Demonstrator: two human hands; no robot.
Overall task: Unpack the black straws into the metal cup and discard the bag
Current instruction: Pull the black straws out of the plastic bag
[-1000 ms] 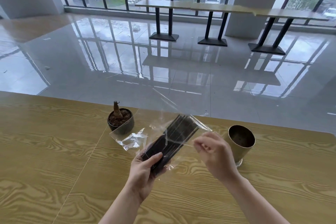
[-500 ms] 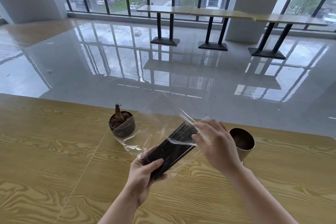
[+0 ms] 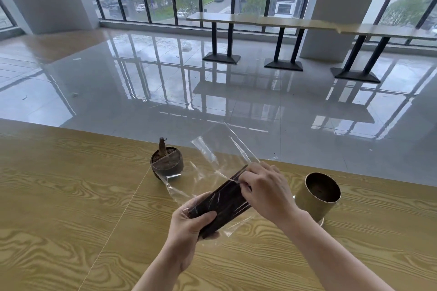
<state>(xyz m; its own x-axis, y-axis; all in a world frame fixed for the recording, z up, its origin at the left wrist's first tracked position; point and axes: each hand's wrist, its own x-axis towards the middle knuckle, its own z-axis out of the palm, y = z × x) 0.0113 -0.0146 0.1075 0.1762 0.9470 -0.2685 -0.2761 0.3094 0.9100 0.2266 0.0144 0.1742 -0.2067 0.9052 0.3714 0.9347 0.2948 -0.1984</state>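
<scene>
Left hand (image 3: 189, 227) squeezing the low end of a flat bunch of black straws (image 3: 222, 203) inside a thin, crinkly clear bag (image 3: 208, 163), right hand (image 3: 264, 186) pinching the top end, round shiny metal cup (image 3: 316, 198) just right on the grainy wooden table (image 3: 71, 196), small round plant pot (image 3: 167, 163) behind.

The straws (image 3: 222, 205) between my fingers (image 3: 203, 216) are black, with pale glints where the clear, colourless bag (image 3: 210, 163) wraps them. Right of centre stands the metal cup (image 3: 314, 203), dull gold outside and dark brown within. The small pot (image 3: 169, 166), left of the bag, is dark grey-brown and holds brown soil with a tan stub. The surface (image 3: 71, 208) across the lower frame is yellow-tan wood with darker swirling grain. The floor (image 3: 142, 82), in the upper half, is glossy grey.
</scene>
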